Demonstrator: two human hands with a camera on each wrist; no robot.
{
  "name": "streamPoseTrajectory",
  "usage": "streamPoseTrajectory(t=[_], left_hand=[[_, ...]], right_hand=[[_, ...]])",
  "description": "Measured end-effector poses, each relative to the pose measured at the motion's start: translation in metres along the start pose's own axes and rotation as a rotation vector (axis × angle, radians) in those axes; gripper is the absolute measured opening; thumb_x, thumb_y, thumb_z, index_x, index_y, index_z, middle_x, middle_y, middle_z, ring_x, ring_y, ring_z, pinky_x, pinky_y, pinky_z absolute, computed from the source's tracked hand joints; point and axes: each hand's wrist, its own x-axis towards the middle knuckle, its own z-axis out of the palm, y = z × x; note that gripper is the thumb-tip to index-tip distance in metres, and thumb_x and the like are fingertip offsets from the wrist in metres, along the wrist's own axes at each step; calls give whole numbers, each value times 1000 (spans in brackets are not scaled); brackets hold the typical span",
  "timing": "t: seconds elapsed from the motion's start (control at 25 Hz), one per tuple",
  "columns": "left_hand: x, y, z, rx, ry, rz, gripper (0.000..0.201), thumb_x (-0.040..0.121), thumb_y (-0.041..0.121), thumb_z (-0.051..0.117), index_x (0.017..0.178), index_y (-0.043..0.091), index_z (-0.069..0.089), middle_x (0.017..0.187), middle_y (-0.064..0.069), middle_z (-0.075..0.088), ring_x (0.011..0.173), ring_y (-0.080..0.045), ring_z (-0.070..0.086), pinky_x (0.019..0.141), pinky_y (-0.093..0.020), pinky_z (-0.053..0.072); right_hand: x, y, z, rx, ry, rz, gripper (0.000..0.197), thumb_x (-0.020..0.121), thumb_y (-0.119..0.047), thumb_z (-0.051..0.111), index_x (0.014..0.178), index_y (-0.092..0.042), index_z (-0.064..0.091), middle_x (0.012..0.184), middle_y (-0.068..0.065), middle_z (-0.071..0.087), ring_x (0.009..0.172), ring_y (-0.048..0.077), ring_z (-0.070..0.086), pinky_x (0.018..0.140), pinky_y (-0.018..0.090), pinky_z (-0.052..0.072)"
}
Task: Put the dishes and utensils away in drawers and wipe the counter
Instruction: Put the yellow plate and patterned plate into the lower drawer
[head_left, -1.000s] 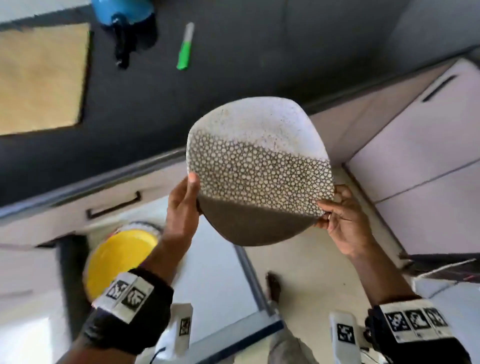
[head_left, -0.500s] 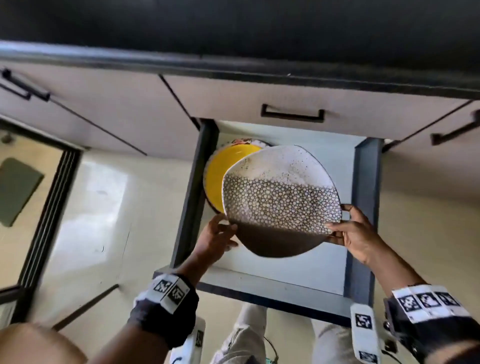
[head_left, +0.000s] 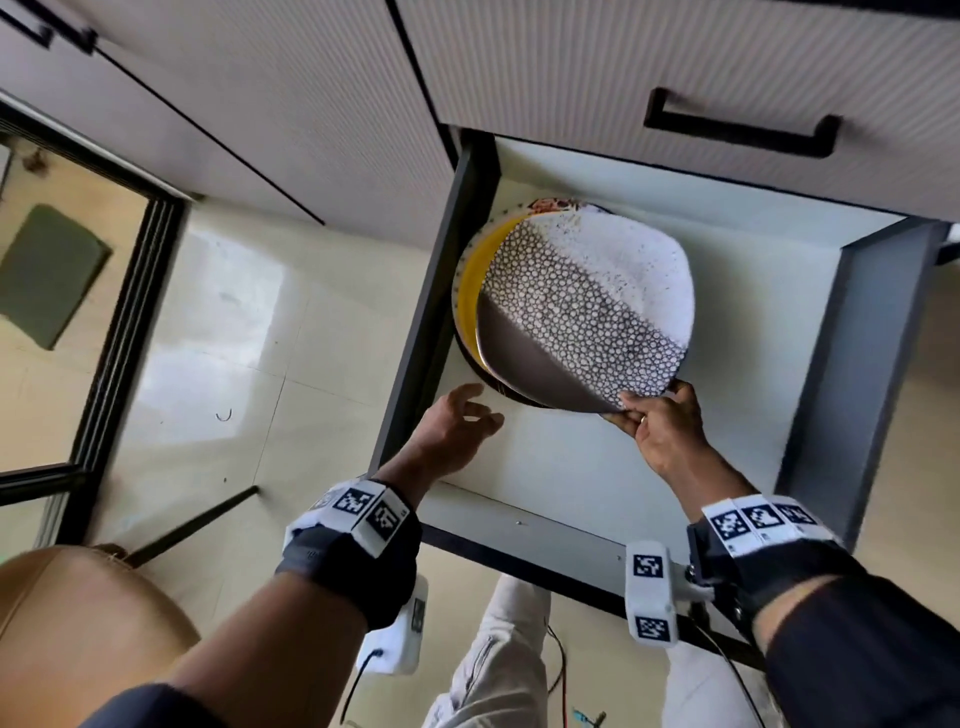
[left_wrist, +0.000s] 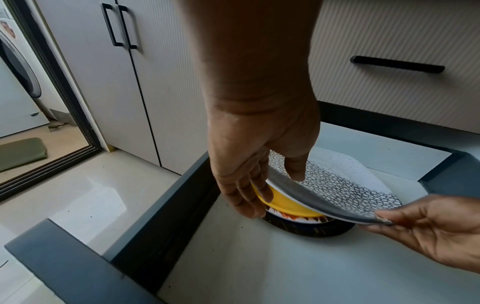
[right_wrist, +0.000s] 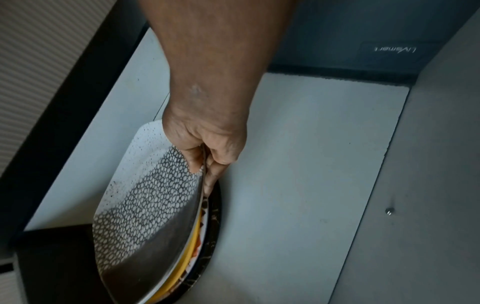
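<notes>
A plate (head_left: 587, 312) banded white, dotted and dark grey lies tilted over a stack in the open drawer (head_left: 431, 312). A yellow plate (head_left: 470, 296) and a black one (left_wrist: 311, 232) lie beneath. My right hand (head_left: 626, 408) pinches the patterned plate's near rim, thumb on top, and holds that edge raised off the stack (right_wrist: 201, 168). My left hand (head_left: 483, 410) hangs open just left of the stack with relaxed fingers; in the left wrist view its fingers (left_wrist: 249, 201) sit beside the yellow plate's edge. Whether they touch it, I cannot tell.
The drawer's white floor (head_left: 571, 467) lies right of and in front of the stack. A shut drawer with a black handle (head_left: 737, 130) is above. Left are cabinet doors, pale floor tiles, a dark door frame (head_left: 119, 338) and a brown seat (head_left: 78, 623).
The patterned plate went from both hands above the drawer down onto the stack. My left hand let go and drew back to the left; the right hand still holds the rim.
</notes>
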Motion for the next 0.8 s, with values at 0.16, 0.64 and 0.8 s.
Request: streamPoseTrajectory(t=[0.16,0.64,0.8], left_hand=[[6,3,-2,86,27,42,57,92,30,66,143,19,45,126,-1,63,115,-17,59,85,-23,44],[-51,135,-20,200,306,588,28,88,21,62,115,18,67,109,-3,72,95,-23,69,82,-37,57],[-69,222,-54,291,474,884,21,88,35,51,105,29,62,98,2,68,86,-25,66,68,-41,57]], right_hand=[[8,16,21,-181,79,-74,38,83,13,62,108,-11,45,109,13,61,86,27,65,60,37,61],[-98,-163,42,-1021,-88,-833,13,79,-18,73,88,-20,64,76,-11,63,75,15,64,71,27,50],[-152,-283,77,-907,-90,-1252,8,79,-13,72,81,-18,66,66,-14,59,59,2,55,61,24,47]])
